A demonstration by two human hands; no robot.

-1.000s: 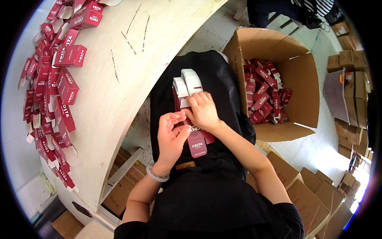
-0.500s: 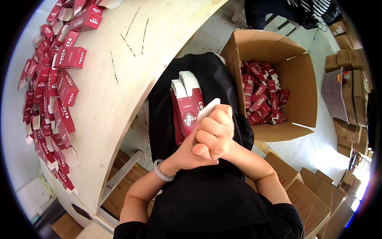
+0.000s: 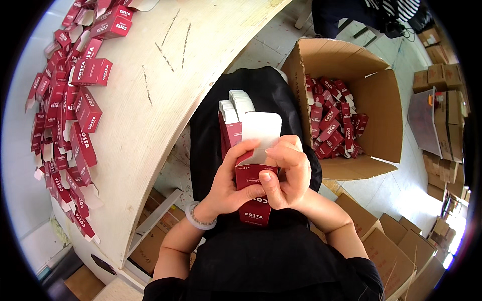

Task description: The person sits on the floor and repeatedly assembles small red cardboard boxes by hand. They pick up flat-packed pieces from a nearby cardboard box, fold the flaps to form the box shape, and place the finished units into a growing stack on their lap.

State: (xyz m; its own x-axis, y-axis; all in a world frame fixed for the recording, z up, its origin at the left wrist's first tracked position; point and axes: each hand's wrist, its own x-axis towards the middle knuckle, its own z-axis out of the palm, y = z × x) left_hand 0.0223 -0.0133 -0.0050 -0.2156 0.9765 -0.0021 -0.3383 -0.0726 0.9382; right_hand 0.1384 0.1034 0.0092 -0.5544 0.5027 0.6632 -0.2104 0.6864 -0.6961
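Between my two hands is a small dark red carton [image 3: 255, 212], its white end flap [image 3: 262, 125] standing up and its mouth facing away from me. My left hand [image 3: 230, 178] grips the carton's left side, thumb across the front. On the other side my right hand [image 3: 287, 175] is closed on the carton, thumb on the front panel and fingers bent at the opening. A stack of flat red cartons [image 3: 232, 131] with white flaps lies on my lap on black cloth [image 3: 273, 90], partly hidden behind the held carton.
A pale wooden table [image 3: 165, 95] curves along the left, with a long heap of red cartons [image 3: 88, 110] at its far edge. At right stands a large open cardboard box [image 3: 381, 120] holding many red cartons. Brown boxes [image 3: 389, 256] are at lower right; a person [image 3: 346, 15] is at the top.
The carton has turned so its printed front and raised white flap now show. My right hand has gone from a fist over it to thumb and fingers at its opening.
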